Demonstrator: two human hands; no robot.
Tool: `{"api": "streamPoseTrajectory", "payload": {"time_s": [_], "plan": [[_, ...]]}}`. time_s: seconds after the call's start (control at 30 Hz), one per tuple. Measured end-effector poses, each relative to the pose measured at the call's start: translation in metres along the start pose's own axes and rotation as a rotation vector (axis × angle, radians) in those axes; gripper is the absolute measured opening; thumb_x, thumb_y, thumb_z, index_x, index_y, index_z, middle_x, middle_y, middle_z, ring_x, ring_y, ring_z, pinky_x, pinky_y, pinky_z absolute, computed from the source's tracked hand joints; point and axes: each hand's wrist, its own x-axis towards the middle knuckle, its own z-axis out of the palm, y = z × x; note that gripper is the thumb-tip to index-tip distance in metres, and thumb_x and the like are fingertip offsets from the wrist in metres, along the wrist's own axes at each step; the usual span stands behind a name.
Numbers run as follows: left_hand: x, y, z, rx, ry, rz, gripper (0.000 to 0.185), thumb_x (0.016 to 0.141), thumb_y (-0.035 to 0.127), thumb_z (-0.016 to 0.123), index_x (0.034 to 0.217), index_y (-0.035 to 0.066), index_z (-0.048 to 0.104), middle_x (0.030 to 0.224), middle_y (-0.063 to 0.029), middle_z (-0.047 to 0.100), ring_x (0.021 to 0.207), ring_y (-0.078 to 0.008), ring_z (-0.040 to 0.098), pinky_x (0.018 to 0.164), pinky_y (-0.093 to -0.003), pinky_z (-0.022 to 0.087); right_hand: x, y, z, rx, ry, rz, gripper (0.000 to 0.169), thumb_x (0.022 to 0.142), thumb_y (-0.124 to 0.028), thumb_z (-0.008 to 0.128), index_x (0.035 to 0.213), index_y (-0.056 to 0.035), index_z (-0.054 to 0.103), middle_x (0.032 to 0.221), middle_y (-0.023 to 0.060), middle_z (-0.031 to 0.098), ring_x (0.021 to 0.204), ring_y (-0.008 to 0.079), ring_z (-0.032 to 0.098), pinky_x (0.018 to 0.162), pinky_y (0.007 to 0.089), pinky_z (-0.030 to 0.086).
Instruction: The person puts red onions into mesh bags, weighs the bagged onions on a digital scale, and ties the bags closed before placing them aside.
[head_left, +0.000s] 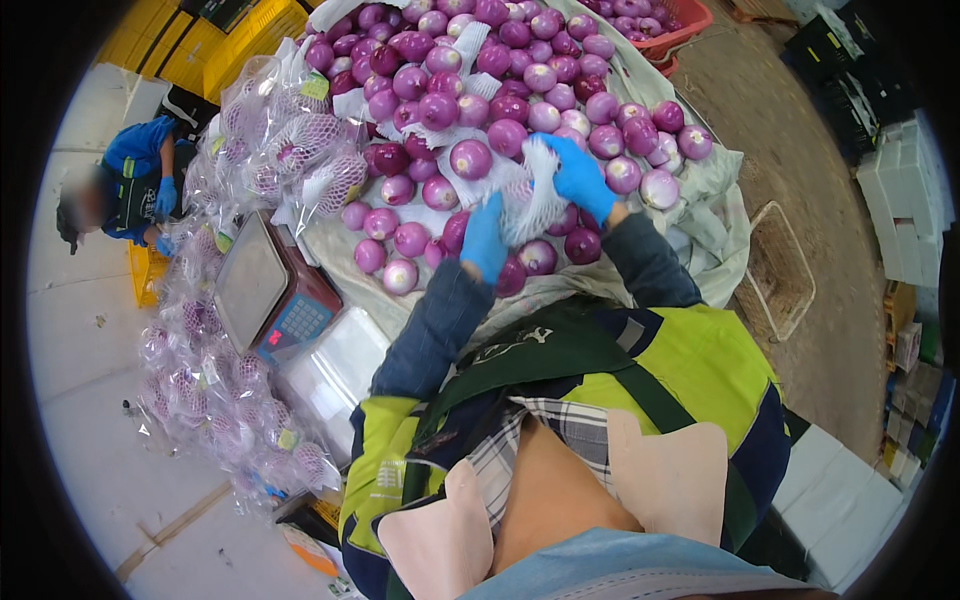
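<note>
My gloved right hand (581, 178) grips the upper end of a white foam net sleeve (541, 196) above the heap of peeled red onions (471, 159). The sleeve hangs bunched between my two hands. At its lower left side is my left hand (486, 238), also in a blue glove, with fingers pointing up. Whether these fingers hold the sleeve or an onion behind it is hidden. Loose onions lie around both hands on a pale cloth (701, 202). More white foam nets (469, 49) lie among the onions farther up.
Left of the heap stands a digital scale (281, 300) beside a clear plastic tray (337, 367). Bagged, netted onions (225, 397) pile along the left. A co-worker (139, 180) stands beyond them. A red crate (671, 30) and a floor basket (780, 270) are at right.
</note>
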Motion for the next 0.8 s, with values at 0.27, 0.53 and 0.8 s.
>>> {"api": "streamPoseTrajectory", "payload": {"time_s": [0.27, 0.53, 0.8], "plan": [[-0.056, 0.020, 0.040, 0.108, -0.155, -0.357, 0.039, 0.093, 0.012, 0.056, 0.129, -0.002, 0.050, 0.122, -0.0081, 0.060, 0.110, -0.0162, 0.059, 0.094, -0.0280, 0.048, -0.071, -0.079, -0.035, 0.149, 0.393, 0.258, 0.078, 0.063, -0.005, 0.079, 0.135, -0.0075, 0.048, 0.127, 0.0111, 0.054, 0.117, 0.0220, 0.053, 0.100, 0.0330, 0.042], [0.215, 0.069, 0.094, 1.096, 0.134, 0.454, 0.024, 0.082, 0.017, 0.062, 0.101, 0.003, 0.066, 0.098, -0.0169, 0.067, 0.091, -0.0323, 0.065, 0.080, -0.0391, 0.051, 0.091, -0.027, -0.104, 0.318, 0.752, 0.059, 0.076, 0.070, 0.001, 0.077, 0.136, -0.0007, 0.041, 0.126, 0.0094, 0.052, 0.108, 0.0154, 0.054, 0.090, 0.0269, 0.049], [0.301, 0.090, 0.180, 1.957, -0.042, 0.149, 0.048, 0.085, 0.049, 0.052, 0.111, 0.010, 0.063, 0.101, -0.0209, 0.065, 0.093, -0.0351, 0.064, 0.079, -0.0446, 0.051, 0.147, 0.056, -0.103, 0.101, 0.891, 0.307, 0.073, 0.062, -0.003, 0.074, 0.131, -0.0050, 0.051, 0.125, 0.0123, 0.057, 0.112, 0.0232, 0.056, 0.099, 0.0326, 0.043]]}}
